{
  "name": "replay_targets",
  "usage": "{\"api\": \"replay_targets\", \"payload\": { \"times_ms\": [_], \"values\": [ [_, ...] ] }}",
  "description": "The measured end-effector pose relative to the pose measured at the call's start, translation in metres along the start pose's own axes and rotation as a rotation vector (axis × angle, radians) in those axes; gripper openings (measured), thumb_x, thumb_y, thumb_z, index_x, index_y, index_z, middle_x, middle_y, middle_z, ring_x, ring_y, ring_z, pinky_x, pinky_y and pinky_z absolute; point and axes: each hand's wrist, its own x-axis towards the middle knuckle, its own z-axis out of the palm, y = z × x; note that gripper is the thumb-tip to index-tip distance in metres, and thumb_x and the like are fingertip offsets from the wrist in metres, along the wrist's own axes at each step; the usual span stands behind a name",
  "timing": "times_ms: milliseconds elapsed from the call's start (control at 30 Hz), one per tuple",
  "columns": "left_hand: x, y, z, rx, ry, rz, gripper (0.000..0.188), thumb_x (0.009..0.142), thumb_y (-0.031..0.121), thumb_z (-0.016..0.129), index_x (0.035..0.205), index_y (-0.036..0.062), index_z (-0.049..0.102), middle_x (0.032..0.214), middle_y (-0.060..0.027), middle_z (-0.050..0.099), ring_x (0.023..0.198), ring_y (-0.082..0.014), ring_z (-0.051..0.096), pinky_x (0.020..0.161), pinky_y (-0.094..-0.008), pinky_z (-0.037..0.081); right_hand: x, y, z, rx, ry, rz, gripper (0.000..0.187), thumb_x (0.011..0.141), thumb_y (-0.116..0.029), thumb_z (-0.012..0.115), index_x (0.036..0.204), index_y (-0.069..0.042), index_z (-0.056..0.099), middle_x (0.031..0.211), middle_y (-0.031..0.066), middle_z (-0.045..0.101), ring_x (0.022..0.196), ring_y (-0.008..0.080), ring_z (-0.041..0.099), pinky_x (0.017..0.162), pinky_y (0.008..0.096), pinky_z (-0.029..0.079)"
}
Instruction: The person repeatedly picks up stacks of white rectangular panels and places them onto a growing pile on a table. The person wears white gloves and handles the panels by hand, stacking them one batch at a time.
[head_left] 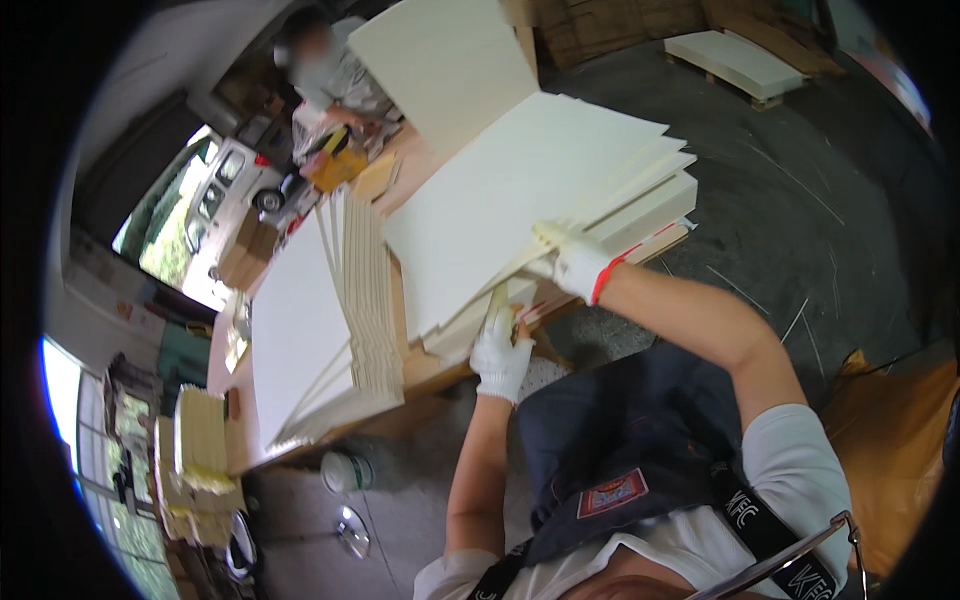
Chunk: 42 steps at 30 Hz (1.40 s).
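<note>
A stack of large white cardboard sheets (500, 180) lies on the table in front of me, its near edges fanned apart. My right hand (572, 260), in a white knit glove with a red cuff, is closed on the raised near edge of the upper sheets. Lower and to the left, my left hand (502, 350), gloved too, has its fingers closed at the near edge of the same stack. The fingertips of both hands are partly hidden among the sheets. Beside them on the left stands another fanned stack of white sheets (300, 300).
A large white panel (450, 70) stands upright behind the stack. Across the table (395, 195) is another person (340, 80), near a yellow box (337, 168). A white tub (346, 472) sits on the floor. More white sheets (735, 62) lie on a pallet at the far right.
</note>
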Motion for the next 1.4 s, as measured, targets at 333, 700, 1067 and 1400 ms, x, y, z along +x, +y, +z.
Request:
{"api": "replay_targets", "payload": {
  "times_ms": [333, 700, 1067, 1400],
  "values": [
    [-0.056, -0.011, -0.026, -1.808, -0.057, -0.788, 0.078, 0.102, 0.065, 0.039, 0.155, 0.0081, 0.037, 0.153, -0.016, 0.047, 0.139, -0.0322, 0.049, 0.113, -0.046, 0.043, -0.153, -0.098, -0.087, -0.444, 0.043, -0.088, 0.033, 0.101, -0.014, 0.062, 0.129, 0.002, 0.061, 0.126, 0.0109, 0.066, 0.12, 0.0219, 0.062, 0.098, 0.0383, 0.057],
    [-0.018, 0.047, -0.105, -1.26, -0.184, -0.482, 0.041, 0.091, 0.007, 0.067, 0.128, -0.0027, 0.057, 0.119, -0.0093, 0.066, 0.105, -0.018, 0.064, 0.091, -0.033, 0.053, -0.213, -0.075, -0.127, -0.435, 0.059, -0.131, 0.036, 0.1, -0.02, 0.062, 0.129, 0.001, 0.057, 0.115, 0.0118, 0.069, 0.1, 0.0223, 0.072, 0.079, 0.0377, 0.063],
    [-0.047, 0.044, -0.274, -0.896, 0.5, -0.007, 0.032, 0.096, 0.003, 0.061, 0.128, -0.0045, 0.056, 0.116, -0.0116, 0.065, 0.102, -0.0182, 0.063, 0.092, -0.0352, 0.053, -0.116, -0.059, 0.077, -0.611, -0.465, -0.284, 0.038, 0.097, -0.023, 0.066, 0.126, 0.0, 0.06, 0.119, 0.007, 0.068, 0.109, 0.0176, 0.066, 0.09, 0.0323, 0.056],
    [0.015, -0.118, -0.37, -1.284, 0.893, -0.304, 0.033, 0.097, 0.011, 0.06, 0.13, 0.0042, 0.059, 0.126, -0.009, 0.061, 0.112, -0.0233, 0.061, 0.095, -0.039, 0.054, -0.01, 0.163, 0.272, -0.634, -0.609, -0.026, 0.05, 0.09, -0.021, 0.075, 0.129, 0.006, 0.059, 0.108, 0.0103, 0.069, 0.102, 0.018, 0.064, 0.088, 0.0317, 0.052]
  ]
}}
